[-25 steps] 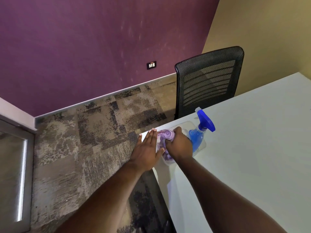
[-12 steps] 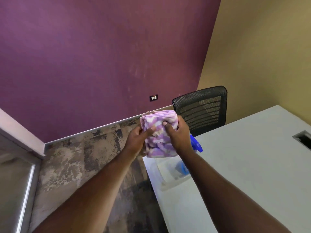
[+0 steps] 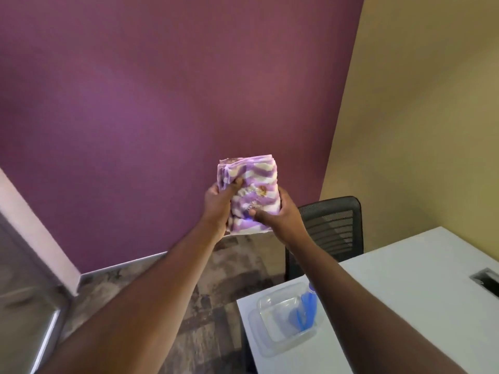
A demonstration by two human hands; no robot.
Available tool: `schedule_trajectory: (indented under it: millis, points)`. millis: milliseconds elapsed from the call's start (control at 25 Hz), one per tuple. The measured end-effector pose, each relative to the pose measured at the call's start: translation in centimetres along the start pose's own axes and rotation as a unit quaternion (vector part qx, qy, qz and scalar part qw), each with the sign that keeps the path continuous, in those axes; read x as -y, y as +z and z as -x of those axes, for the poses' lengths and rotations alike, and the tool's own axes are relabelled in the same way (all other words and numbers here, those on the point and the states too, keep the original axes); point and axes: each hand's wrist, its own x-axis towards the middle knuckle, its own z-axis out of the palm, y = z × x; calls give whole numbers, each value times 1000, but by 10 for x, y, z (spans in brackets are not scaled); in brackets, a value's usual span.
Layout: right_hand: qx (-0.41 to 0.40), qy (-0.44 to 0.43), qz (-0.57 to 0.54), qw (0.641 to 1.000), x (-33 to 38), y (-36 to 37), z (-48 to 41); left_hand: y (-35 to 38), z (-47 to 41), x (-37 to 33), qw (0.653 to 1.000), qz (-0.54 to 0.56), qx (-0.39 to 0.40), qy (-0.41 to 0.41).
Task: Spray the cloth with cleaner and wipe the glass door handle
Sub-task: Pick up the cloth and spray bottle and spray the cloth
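A purple wall (image 3: 135,103) meets a tan wall (image 3: 421,103) in a small office, with patterned carpet (image 3: 189,306) below and the corner of a white table (image 3: 405,306) at about 4 o'clock in the frame. At the center, a person holds a folded purple-and-white cloth (image 3: 252,195) upright in front of the purple wall, clear of the table and well above it. The left hand (image 3: 218,203) grips the cloth's left edge from 9 o'clock, thumb pressed onto its front and fingers wrapped behind. The right hand (image 3: 283,214) clasps the lower right side from 4 o'clock, thumb laid across the front near the bottom edge, the other fingers hidden behind the fabric. Both bare forearms stretch up from the bottom of the frame. At 5 o'clock, a clear plastic container (image 3: 283,327) sits near the table's corner; a blue spray bottle (image 3: 303,311) lies in it, partly covered by the right forearm. A black mesh chair (image 3: 332,233) stands at 3 o'clock, against the table's far edge. A glass panel with a metal frame (image 3: 27,306) shows at 8 o'clock, blurred. A dark cutout (image 3: 486,279) in the tabletop sits at the right edge.
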Motion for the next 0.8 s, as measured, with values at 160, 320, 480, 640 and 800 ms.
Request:
schedule_trajectory:
  millis: [160, 320, 480, 640, 800]
  points:
    - [22, -59, 0, 998, 28, 0, -4, 6, 0, -29, 999, 1, 4, 34]
    - [15, -72, 22, 997, 35, -3, -5, 5, 5, -36, 999, -35, 33, 6]
    - [-8, -35, 28, 999, 17, -14, 9, 5, 8, -24, 999, -39, 4, 0]
    - [-77, 22, 82, 993, -27, -39, 27, 6, 15, -2, 999, -48, -15, -8]
    - [-104, 81, 139, 982, -79, -62, 60, 1, 20, 32, 998, -53, -26, -29]
